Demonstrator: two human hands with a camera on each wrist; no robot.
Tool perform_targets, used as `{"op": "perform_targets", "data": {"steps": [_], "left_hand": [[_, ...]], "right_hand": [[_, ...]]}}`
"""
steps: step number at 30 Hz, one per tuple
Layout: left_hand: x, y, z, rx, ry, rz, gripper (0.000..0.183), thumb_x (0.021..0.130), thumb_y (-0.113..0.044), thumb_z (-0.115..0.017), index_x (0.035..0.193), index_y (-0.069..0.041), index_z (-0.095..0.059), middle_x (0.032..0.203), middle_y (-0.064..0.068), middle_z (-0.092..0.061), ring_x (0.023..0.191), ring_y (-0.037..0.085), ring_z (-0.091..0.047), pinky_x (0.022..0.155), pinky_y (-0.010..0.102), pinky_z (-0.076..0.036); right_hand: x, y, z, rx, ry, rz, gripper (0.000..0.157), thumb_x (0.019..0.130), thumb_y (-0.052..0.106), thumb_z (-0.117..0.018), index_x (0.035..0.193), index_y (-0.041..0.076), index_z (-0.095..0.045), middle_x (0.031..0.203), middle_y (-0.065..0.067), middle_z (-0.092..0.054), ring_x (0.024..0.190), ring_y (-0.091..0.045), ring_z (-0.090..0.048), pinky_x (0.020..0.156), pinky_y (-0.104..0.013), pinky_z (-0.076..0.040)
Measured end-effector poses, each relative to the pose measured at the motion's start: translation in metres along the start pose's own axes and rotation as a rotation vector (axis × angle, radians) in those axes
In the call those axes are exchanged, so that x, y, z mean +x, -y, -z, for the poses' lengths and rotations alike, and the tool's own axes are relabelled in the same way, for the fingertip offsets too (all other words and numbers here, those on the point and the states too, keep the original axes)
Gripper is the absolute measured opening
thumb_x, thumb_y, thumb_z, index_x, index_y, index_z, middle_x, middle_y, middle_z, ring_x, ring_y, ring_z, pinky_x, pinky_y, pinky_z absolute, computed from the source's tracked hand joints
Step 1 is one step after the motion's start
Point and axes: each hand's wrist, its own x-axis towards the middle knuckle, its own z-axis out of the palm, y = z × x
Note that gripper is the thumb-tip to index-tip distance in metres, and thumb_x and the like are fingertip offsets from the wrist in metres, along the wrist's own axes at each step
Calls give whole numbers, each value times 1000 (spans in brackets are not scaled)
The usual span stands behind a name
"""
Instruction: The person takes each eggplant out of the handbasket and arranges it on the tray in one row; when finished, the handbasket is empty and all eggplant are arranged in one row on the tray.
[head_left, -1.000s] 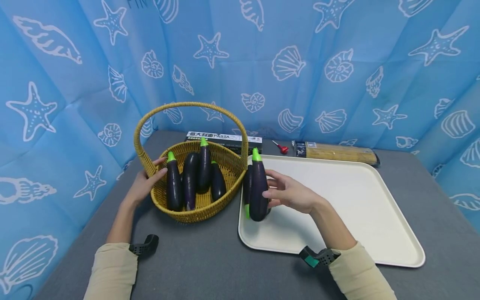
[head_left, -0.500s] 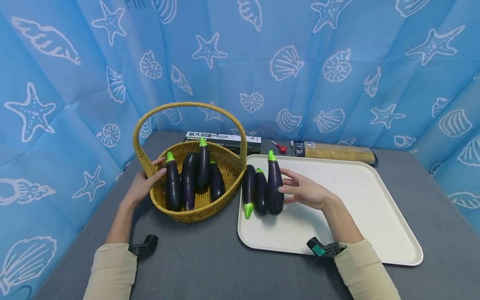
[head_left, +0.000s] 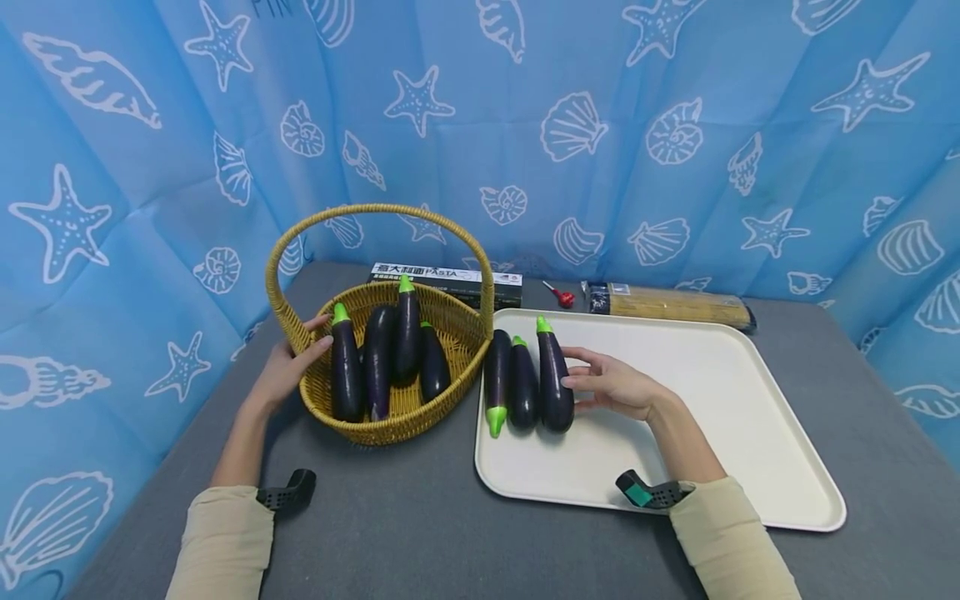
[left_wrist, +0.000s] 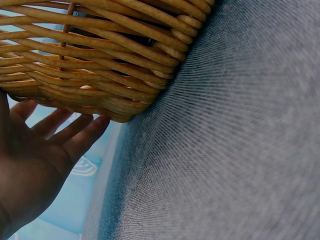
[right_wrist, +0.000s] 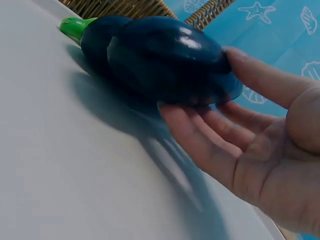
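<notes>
My right hand (head_left: 615,387) pinches a dark purple eggplant (head_left: 555,379) with a green stem, thumb on one side and fingers on the other. In the right wrist view this eggplant (right_wrist: 160,60) lies low over the white tray (head_left: 712,417), its shadow close below. Two more eggplants rest side by side at the tray's left: one (head_left: 497,371) has its stem toward me, the other (head_left: 523,383) away. My left hand (head_left: 283,371) grips the left side of the wicker basket (head_left: 397,429), thumb over the rim, fingers against the outer weave. Several eggplants (head_left: 378,358) lie inside.
The basket's tall handle (head_left: 378,208) arches above it. Behind stand a black-and-white pasta box (head_left: 457,283), a red lollipop (head_left: 564,297) and a clear pack of spaghetti (head_left: 675,308). A blue shell-patterned curtain (head_left: 480,133) closes off the grey table's back and sides.
My right hand has carried the eggplant rightward from the tray's left edge and lowered it beside the other two, its stem now tilting left. My left hand and the basket have stayed put.
</notes>
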Motion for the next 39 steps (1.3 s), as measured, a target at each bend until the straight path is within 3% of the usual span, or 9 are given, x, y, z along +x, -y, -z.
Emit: {"op": "perform_targets", "data": {"steps": [9,16,23,39], "left_hand": [[4,7,-1,5,-15,-28,66,97,-41,-53,150,-9,-30,150,28,-23,132,45,-28,103,62,-27],[4,8,-2,-6,-11,-19,68,96,-42,-54,150,-9,-30,150,27,-23,132,45,-29,103,62,-27],[4,9,-1,0,-8,-21,67,97,-42,-53,151,-10,-30,150,27,-23,132,45,-28,103,62,-27],[1,5,-1,-7,-4,-8,66,97,-41,-53,151,-14,-29,151,25,-22,134,43,-27,104,61,-26]], "right_hand": [[2,-4,2,-84,-71,-37,70,98,13,-55,153,8,-13,138,-25,-39,110,-23,-56,92,-50,-46],[4,-4,-3,-169,-118,-77,70,96,21,-60,151,4,-21,139,-26,-35,112,-28,-51,91,-46,-48],[5,-2,-9,-271,-158,-95,72,93,24,-65,150,4,-26,133,-24,-38,105,-28,-52,85,-41,-51],[4,1,-14,-356,-231,-82,68,91,23,-67,147,1,-34,131,-25,-42,98,-27,-58,79,-40,-54]]}}
